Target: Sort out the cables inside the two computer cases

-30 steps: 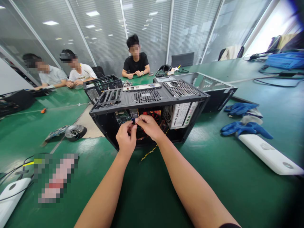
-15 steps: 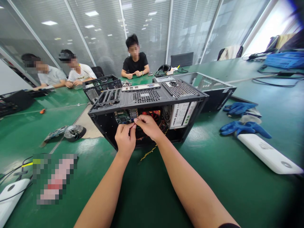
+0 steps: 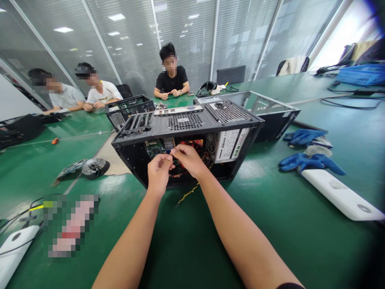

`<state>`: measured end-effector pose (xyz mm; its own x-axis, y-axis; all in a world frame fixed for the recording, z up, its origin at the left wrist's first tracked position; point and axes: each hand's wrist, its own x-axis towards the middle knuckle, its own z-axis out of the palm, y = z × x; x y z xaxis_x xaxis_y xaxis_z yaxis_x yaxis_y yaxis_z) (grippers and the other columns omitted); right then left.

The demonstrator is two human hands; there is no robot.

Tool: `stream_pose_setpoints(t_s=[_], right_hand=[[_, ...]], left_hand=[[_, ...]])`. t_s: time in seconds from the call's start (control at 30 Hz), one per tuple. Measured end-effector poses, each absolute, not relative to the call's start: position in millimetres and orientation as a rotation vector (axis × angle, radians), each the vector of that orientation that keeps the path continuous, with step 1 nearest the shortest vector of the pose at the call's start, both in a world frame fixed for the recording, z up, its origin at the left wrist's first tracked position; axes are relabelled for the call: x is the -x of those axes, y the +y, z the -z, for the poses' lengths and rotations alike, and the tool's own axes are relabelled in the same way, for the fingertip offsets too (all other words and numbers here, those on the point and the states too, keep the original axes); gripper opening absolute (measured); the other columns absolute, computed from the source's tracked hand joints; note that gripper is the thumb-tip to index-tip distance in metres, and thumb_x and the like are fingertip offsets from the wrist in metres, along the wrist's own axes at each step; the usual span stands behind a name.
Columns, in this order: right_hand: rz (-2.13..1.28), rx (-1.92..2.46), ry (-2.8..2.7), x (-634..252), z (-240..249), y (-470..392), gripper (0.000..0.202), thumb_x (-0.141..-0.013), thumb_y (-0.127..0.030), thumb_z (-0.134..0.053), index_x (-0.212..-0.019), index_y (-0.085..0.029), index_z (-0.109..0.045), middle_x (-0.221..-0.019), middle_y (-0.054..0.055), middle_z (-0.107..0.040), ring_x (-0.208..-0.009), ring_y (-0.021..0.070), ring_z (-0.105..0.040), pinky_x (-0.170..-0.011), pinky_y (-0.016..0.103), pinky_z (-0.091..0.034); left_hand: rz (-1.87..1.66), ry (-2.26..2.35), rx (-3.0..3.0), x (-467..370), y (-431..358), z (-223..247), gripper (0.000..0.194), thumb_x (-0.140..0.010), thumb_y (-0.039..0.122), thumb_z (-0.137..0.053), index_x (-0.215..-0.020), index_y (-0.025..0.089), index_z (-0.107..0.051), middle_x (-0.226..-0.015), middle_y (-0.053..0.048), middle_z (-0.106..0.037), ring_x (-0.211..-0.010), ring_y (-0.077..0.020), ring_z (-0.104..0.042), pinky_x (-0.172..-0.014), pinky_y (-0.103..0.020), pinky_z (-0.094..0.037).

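A black computer case [image 3: 159, 129] stands on the green table with its open side facing me. At that opening my left hand [image 3: 159, 171] is closed in a pinch, its fingertips close to those of my right hand [image 3: 189, 159]. My right hand is also pinched, just in front of the circuit board [image 3: 154, 150]. Whatever lies between the fingers is too small to make out, perhaps a thin wire. A labelled power supply [image 3: 231, 146] sits inside on the right. From the case a twisted yellow-and-black cable [image 3: 188, 195] trails onto the table.
Blue work gloves [image 3: 308, 161] and a white power bank-like block [image 3: 339, 192] lie at right. Behind stand another case [image 3: 129, 105] and a case frame [image 3: 278, 124]. At left lie a heat-sink-like part [image 3: 94, 168] and cables. Several people sit across the table.
My left hand has drawn slightly down, and its fingers are curled differently. My right hand keeps its pinch in nearly the same place.
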<state>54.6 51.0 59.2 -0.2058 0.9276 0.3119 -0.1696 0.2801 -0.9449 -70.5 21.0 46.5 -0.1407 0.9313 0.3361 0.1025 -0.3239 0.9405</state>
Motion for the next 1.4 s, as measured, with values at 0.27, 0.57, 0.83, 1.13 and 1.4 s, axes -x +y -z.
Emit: stream_pose_setpoints(t_s=[0.27, 0.57, 0.83, 1.13, 1.4], right_hand=[[-1.083, 0.827, -1.453, -53.7, -56.4, 54.2, 0.033, -0.082, -0.043, -0.057, -0.063, -0.02, -0.045, -0.062, -0.005, -0.038, -0.061, 0.0116, -0.036, -0.06, 0.027, -0.03], [-1.092, 0.83, -1.427, -53.7, -60.5, 51.1, 0.034, -0.081, -0.043, -0.058, -0.06, -0.02, -0.044, -0.06, -0.006, -0.034, -0.057, 0.0109, -0.032, -0.057, 0.027, -0.027], [-1.181, 0.804, -1.389, -52.0, -60.3, 48.4, 0.036, -0.08, -0.046, -0.061, -0.062, -0.021, -0.042, -0.057, -0.006, -0.033, -0.055, 0.0104, -0.031, -0.052, 0.026, -0.025], [-1.291, 0.714, -1.344, -52.6, -59.6, 49.3, 0.029, -0.079, -0.047, -0.062, -0.076, -0.019, -0.058, -0.063, -0.005, -0.046, -0.053, 0.0091, -0.034, -0.05, 0.025, -0.026], [-1.093, 0.758, -1.408, -50.9, -53.2, 54.1, 0.034, -0.083, -0.044, -0.059, -0.063, -0.02, -0.046, -0.061, -0.006, -0.037, -0.057, 0.0102, -0.034, -0.055, 0.025, -0.029]], left_hand=[[-1.788, 1.567, -2.248, 75.0, 15.3, -43.5, 0.013, -0.082, 0.028, -0.065, -0.091, 0.018, -0.064, -0.08, -0.003, -0.064, -0.075, -0.016, -0.06, -0.073, -0.029, -0.05], [-1.697, 1.561, -1.913, 72.9, 15.6, -42.9, 0.018, -0.086, 0.034, -0.061, -0.084, 0.017, -0.068, -0.075, -0.003, -0.069, -0.065, -0.0143, -0.064, -0.066, -0.027, -0.051], [-1.651, 1.633, -2.031, 75.8, 16.7, -40.0, 0.021, -0.091, 0.033, -0.055, -0.087, 0.016, -0.068, -0.073, -0.003, -0.071, -0.067, -0.0158, -0.068, -0.069, -0.027, -0.051], [-1.588, 1.585, -2.032, 72.1, 15.5, -43.2, 0.032, -0.096, 0.034, -0.043, -0.083, 0.016, -0.065, -0.07, -0.003, -0.07, -0.062, -0.0143, -0.067, -0.064, -0.025, -0.05], [-1.673, 1.59, -2.289, 71.4, 15.7, -40.3, 0.02, -0.092, 0.031, -0.054, -0.085, 0.016, -0.065, -0.075, -0.003, -0.068, -0.068, -0.0142, -0.063, -0.068, -0.026, -0.049]])
